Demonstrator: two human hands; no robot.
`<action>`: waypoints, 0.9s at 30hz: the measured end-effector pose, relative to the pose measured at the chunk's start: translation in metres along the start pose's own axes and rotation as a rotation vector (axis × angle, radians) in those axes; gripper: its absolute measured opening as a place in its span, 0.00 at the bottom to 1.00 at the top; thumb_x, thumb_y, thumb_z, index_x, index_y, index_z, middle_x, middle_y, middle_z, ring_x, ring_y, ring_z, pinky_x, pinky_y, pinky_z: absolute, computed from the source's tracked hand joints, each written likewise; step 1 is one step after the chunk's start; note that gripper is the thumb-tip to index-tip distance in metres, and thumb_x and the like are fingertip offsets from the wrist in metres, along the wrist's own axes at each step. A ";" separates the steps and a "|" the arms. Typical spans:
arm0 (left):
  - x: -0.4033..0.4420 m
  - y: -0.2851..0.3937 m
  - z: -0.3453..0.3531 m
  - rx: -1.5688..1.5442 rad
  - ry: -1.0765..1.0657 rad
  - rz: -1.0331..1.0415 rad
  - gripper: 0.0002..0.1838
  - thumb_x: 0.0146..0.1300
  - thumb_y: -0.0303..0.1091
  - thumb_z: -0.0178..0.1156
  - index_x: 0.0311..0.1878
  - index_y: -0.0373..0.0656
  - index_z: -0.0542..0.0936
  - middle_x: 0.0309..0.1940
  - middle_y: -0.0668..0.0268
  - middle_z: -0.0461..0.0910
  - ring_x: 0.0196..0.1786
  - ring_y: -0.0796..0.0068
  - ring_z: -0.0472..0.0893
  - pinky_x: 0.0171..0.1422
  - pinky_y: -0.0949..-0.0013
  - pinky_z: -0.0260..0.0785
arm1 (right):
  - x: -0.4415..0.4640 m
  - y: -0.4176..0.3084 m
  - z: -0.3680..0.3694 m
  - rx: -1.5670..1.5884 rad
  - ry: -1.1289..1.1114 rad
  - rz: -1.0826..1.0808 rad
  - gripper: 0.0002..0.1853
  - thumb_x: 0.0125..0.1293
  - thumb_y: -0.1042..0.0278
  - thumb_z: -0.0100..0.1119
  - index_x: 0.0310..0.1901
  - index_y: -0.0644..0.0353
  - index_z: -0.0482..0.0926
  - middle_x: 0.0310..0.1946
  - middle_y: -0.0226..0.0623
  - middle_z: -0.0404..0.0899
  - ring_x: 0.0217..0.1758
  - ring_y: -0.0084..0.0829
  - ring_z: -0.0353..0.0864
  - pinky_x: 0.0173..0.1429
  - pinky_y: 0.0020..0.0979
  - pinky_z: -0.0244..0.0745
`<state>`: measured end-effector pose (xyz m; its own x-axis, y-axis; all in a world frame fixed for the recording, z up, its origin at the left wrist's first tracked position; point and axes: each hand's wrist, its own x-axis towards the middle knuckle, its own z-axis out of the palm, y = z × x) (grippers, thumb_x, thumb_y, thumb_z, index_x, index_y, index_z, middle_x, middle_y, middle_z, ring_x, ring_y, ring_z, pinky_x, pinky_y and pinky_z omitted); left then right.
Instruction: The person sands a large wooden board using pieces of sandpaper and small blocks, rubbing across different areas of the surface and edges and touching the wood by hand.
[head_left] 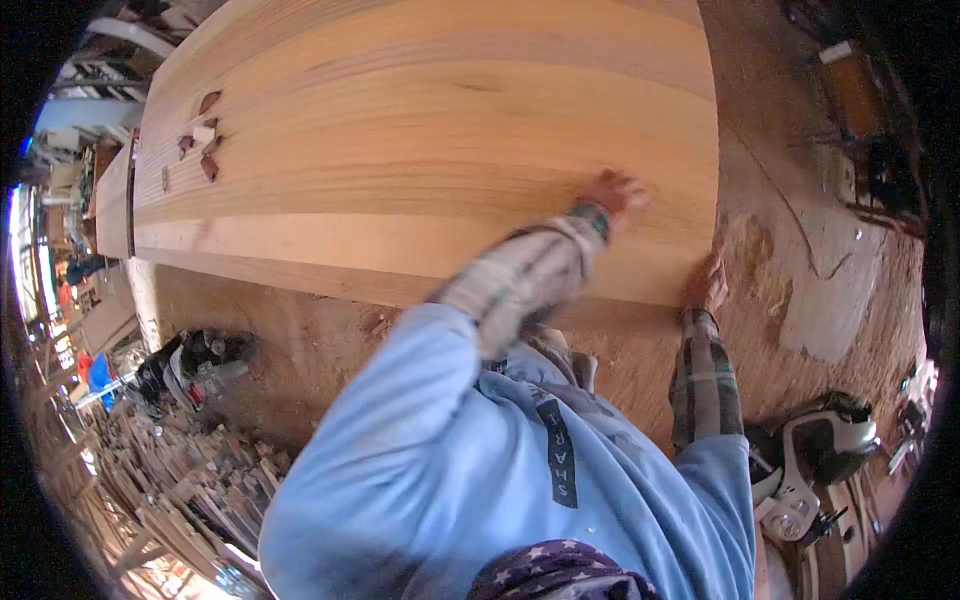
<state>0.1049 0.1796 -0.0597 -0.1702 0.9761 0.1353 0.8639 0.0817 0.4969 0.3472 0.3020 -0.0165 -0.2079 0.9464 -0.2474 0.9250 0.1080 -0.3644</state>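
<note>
A large pale wooden board [430, 130] with long grain lines fills the upper part of the head view. My left hand [615, 195] is over its top face near the right end, blurred by motion, with bent fingers somewhat apart and no object visible in them. At the board's near right corner, my right hand [708, 284] holds the edge, its fingers bent around it and partly hidden. Several small dark brown chips [209, 167] lie on the board's far left part, with a pale piece [204, 134] among them.
Wood offcuts [190, 480] are heaped at the lower left, near a dark bag-like bundle [205, 360]. A white and black machine [825, 450] stands at the lower right. Brown floor [290, 370] shows beside the board. A second wooden slab [114, 205] adjoins its left end.
</note>
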 end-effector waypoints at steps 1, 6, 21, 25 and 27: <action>0.001 -0.003 -0.008 0.013 0.019 -0.010 0.18 0.59 0.37 0.56 0.54 0.56 0.79 0.58 0.63 0.75 0.63 0.56 0.71 0.69 0.51 0.61 | 0.008 0.013 0.008 0.021 0.011 0.012 0.32 0.73 0.41 0.31 0.63 0.57 0.73 0.58 0.52 0.75 0.62 0.54 0.72 0.63 0.48 0.67; -0.127 -0.107 -0.064 0.014 0.199 0.036 0.15 0.60 0.37 0.57 0.50 0.53 0.82 0.52 0.61 0.78 0.57 0.58 0.74 0.64 0.52 0.65 | 0.014 0.032 0.021 0.086 0.145 -0.173 0.28 0.73 0.43 0.36 0.56 0.57 0.75 0.50 0.54 0.79 0.52 0.57 0.78 0.55 0.52 0.72; -0.053 -0.029 -0.057 -0.020 0.062 -0.153 0.17 0.59 0.33 0.54 0.52 0.55 0.81 0.55 0.63 0.77 0.60 0.58 0.73 0.66 0.52 0.64 | 0.038 0.074 0.040 -0.429 0.320 -0.414 0.26 0.66 0.59 0.54 0.64 0.53 0.68 0.57 0.46 0.77 0.58 0.46 0.78 0.56 0.47 0.77; -0.117 -0.097 -0.074 -0.119 0.158 -0.137 0.18 0.57 0.30 0.54 0.52 0.54 0.81 0.55 0.63 0.78 0.59 0.56 0.75 0.64 0.50 0.66 | 0.003 0.038 0.015 -0.490 0.341 -0.212 0.26 0.65 0.59 0.56 0.65 0.52 0.69 0.57 0.45 0.76 0.62 0.45 0.75 0.60 0.45 0.75; -0.218 -0.189 -0.117 0.088 0.221 0.011 0.24 0.53 0.29 0.56 0.56 0.56 0.81 0.55 0.65 0.78 0.57 0.54 0.75 0.63 0.50 0.67 | -0.013 0.055 0.008 -0.425 0.584 -0.394 0.24 0.68 0.57 0.55 0.64 0.53 0.71 0.57 0.45 0.76 0.63 0.45 0.73 0.62 0.45 0.72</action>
<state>-0.0764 -0.0725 -0.0826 -0.2515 0.9101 0.3293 0.9026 0.0978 0.4192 0.3985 0.2928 -0.0409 -0.4520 0.8082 0.3775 0.8846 0.4607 0.0730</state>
